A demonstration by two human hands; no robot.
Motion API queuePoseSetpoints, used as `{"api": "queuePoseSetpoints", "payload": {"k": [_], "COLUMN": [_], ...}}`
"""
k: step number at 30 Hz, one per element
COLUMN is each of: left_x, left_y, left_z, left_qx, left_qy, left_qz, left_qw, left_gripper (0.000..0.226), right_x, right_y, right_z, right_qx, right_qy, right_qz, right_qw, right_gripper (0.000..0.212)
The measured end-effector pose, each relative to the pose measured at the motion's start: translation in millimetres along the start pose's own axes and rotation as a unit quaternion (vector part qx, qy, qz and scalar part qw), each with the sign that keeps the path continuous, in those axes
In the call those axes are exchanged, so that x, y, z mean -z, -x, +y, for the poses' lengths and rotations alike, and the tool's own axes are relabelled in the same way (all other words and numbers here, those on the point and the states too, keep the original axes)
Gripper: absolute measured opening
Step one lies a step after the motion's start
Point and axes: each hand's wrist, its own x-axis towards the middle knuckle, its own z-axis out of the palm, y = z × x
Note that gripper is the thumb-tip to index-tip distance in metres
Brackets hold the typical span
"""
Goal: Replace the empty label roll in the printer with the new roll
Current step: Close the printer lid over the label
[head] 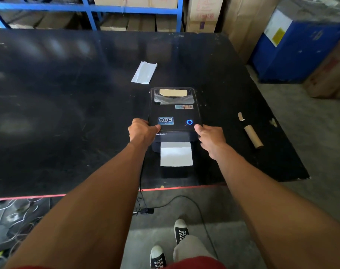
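A black label printer [174, 111] sits on the black table [68, 113] with its lid down and a blue ring light on. A white label strip [176, 153] hangs out of its front slot. Through the lid's window a roll [173, 92] shows inside. My left hand [143, 131] grips the lid's front left corner, thumb on top. My right hand [211, 138] grips the front right corner the same way. An empty brown cardboard core [253, 136] lies on the table to the right of the printer.
A white wrapper or label sheet [144, 72] lies behind the printer. A small torn cardboard scrap [240, 116] lies by the core. Cables [184, 199] run off the table's front edge to the floor. Blue shelving [126, 9] and cartons stand behind; a blue box [293, 53] stands at right.
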Motion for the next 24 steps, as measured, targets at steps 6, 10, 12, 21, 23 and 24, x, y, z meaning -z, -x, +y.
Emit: {"api": "queuePoseSetpoints", "payload": {"k": [6, 10, 12, 21, 23, 24], "left_x": [-0.3, -0.8, -0.5, 0.8, 0.1, -0.4], "left_y": [3.7, 3.0, 4.1, 4.0, 4.3, 4.4], "left_z": [3.9, 5.5, 6.1, 4.6, 3.9, 3.7], "left_qx": [0.002, 0.005, 0.004, -0.001, -0.007, -0.009], "left_qy": [0.007, 0.000, -0.016, -0.039, -0.042, -0.043], "left_qz": [-0.001, -0.006, -0.001, -0.004, -0.002, -0.002], "left_qw": [1.000, 1.000, 1.000, 0.999, 0.999, 0.999], "left_gripper": [0.038, 0.040, 0.043, 0.042, 0.042, 0.042], "right_x": [-1.4, -2.1, -2.9, -5.6, -5.5, -5.3], "right_y": [-1.5, -0.7, 0.6, 3.8, 2.8, 2.3], "right_z": [-3.0, -2.7, -3.3, -3.2, -2.3, -1.9], "right_qx": [0.000, -0.001, -0.007, -0.004, -0.001, 0.000], "right_qy": [0.016, 0.009, 0.005, 0.008, 0.012, 0.014], "right_qz": [0.008, 0.016, 0.019, 0.032, 0.028, 0.027], "right_qw": [1.000, 1.000, 1.000, 0.999, 1.000, 1.000], "right_gripper": [0.022, 0.019, 0.020, 0.018, 0.020, 0.021]}}
